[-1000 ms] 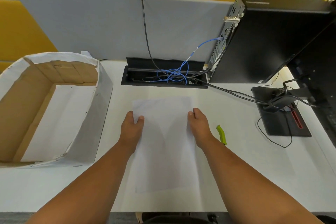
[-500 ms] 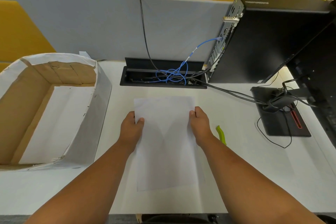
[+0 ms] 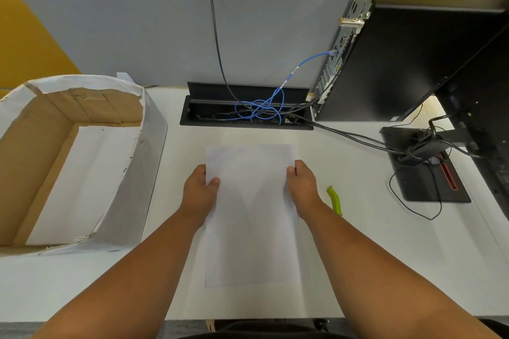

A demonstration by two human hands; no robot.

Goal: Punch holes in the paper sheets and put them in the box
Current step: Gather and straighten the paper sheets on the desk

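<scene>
A white paper sheet (image 3: 252, 215) is held just above the white desk in front of me, its long side running away from me. My left hand (image 3: 199, 191) pinches its left edge, thumb on top. My right hand (image 3: 301, 187) grips its right edge the same way. A cardboard box (image 3: 153, 151) lined with white paper stands open at the left, with white sheets lying on its floor. A green handle of a tool (image 3: 334, 201) lies on the desk just right of my right wrist, partly hidden by my arm.
A black cable tray (image 3: 245, 122) with blue and black cables is set in the desk behind the sheet. A black computer tower (image 3: 413, 58) stands at the back right, a monitor base (image 3: 424, 173) beside it. A grey partition (image 3: 137, 30) closes the back.
Both hands have shifted the sheet slightly to the right and a little away from me. The grip on its two edges is unchanged.
</scene>
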